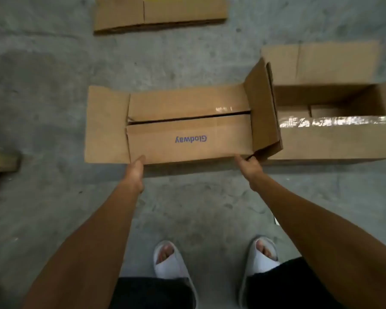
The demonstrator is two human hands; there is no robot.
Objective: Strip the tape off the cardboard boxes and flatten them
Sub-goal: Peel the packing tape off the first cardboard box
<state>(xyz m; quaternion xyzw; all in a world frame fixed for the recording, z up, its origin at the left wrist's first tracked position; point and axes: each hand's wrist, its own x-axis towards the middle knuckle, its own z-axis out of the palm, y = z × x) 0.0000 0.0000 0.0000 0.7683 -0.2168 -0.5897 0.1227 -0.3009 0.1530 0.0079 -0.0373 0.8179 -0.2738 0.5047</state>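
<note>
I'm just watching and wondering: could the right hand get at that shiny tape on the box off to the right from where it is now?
Probably yes. The right hand grips the near edge of the Glodway box, and the shiny tape lies atop the neighbouring box, uncovered. Only the raised flap stands between, so the hand would pass around it.

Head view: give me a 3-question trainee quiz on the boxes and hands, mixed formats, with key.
1. True or false: both hands grip the near edge of the Glodway box.
2. Multiple choice: shiny tape shows most clearly on: A) the open box on the right; B) the flattened cardboard at the top; C) the concrete floor.
3. Fill in: the Glodway box's right end flap stands ____.

Key: 1 true, left hand and right hand both hold that edge; 2 A; 3 up.
</note>
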